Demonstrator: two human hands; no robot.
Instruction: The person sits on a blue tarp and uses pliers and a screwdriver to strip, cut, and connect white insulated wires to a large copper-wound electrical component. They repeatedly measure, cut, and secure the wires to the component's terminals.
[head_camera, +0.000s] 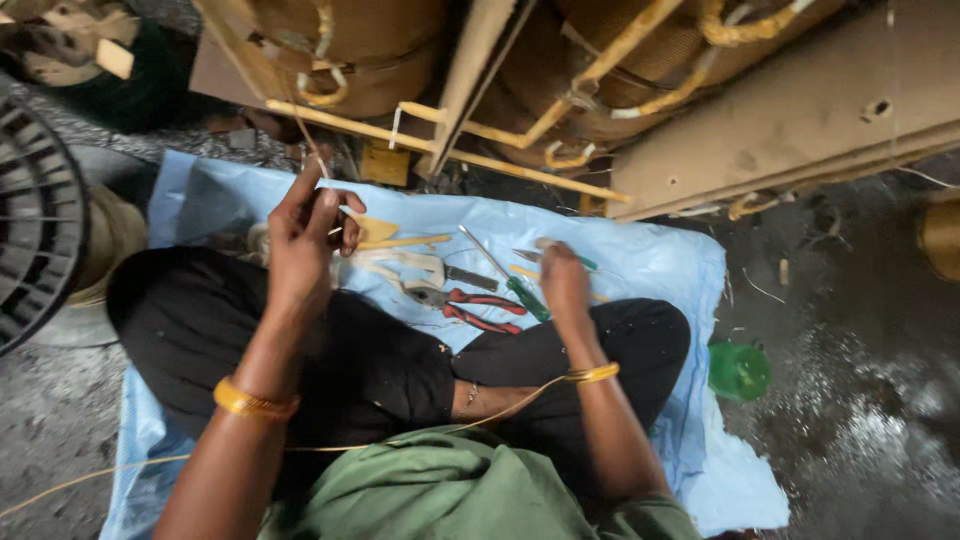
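Far left: dark slatted round fan guard (30, 215), cut off by the frame edge, standing on the grey gritty floor (860, 420). Beside it, spread over that floor, a pale blue plastic sheet (640, 250), with crossed legs in black trousers (380, 370) resting on it and a green shirt (450, 490) at the bottom edge.

Left hand (305, 235) raised above the left knee, fingers pinched together on a thin yellowish wire (312, 150) running up toward the wound coils (350, 45) of the big tan transformer frame (800, 110) overhead. Orange-yellow bangle (252, 402) on the left wrist.

Just right of that hand, lying on the sheet: flat tan wooden wedges (385, 235), then red-handled pliers (470, 310) near the shin, and a green-handled screwdriver (510, 280) slanting across the sheet.

Right hand (562, 280) lowered over the sheet beside the screwdriver, back turned to the camera, fingers curled downward; grip impossible to tell from this angle. Second yellow bangle (595, 374) on the right wrist, with a thin yellow strand trailing from it across the lap.

Further right, a round green plastic lid (738, 370) at the sheet's edge.
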